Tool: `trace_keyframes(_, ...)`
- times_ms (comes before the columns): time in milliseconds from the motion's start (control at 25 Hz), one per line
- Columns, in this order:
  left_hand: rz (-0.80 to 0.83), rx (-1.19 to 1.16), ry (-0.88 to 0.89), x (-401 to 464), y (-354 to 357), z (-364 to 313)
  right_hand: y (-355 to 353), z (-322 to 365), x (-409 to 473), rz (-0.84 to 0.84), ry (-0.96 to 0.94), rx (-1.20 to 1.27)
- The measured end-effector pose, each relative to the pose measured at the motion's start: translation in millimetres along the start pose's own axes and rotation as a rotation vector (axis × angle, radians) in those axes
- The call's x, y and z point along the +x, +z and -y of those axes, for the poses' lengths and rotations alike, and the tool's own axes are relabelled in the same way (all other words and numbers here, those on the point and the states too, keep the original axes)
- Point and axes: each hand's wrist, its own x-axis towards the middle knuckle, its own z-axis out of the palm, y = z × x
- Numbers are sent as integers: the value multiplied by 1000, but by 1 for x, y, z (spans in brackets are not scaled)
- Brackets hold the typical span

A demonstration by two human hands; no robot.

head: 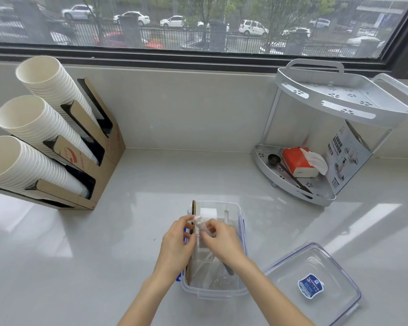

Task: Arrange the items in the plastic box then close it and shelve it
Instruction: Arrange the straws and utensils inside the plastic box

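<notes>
Pinching clear packet (200,222), both hands' fingertips (191,218)

We note a clear plastic box (242,234) with blue clasps under the hands, a blue-labelled clear lid (312,283) to their right, and beyond them a red tissue pack (295,161).

A pale grey glossy countertop (139,184) runs below a wide window with a dark frame (198,52), through which parked cars and a railing show. At the left a brown cardboard cup holder (97,175) carries three slanted stacks of white paper cups (31,128). At the right stands a white two-tier corner rack with handles (339,100). Its lower tier holds a red-and-white tissue pack (297,162), a small dark round scoop (273,158) just beside it, and a printed grey carton (346,158) leaning behind.
</notes>
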Motion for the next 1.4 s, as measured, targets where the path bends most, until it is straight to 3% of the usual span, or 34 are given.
trace_keyframes(160, 19, -102, -3, 1, 2, -5, -13, -2, -4, -37, -9, 35)
trace_keyframes(440, 171, -231, 41, 0, 12, -17, -40, 4, -9, 39, -36, 238)
trace_keyframes(880, 172, -246, -78, -2, 8, -11, -40, -2, -12, 184, -30, 375)
trace_keyframes(1000, 178, -260, -102, 0, 6, -8, -38, -9, -10, 101, 52, 409)
trace_keyframes(1120, 187, -330, -93, 1, 1, -8, -36, -23, -6, 26, 166, 259)
trace_keyframes(1400, 120, -138, -30, 0, 5, -8, -16, -24, 9, 214, 244, -225)
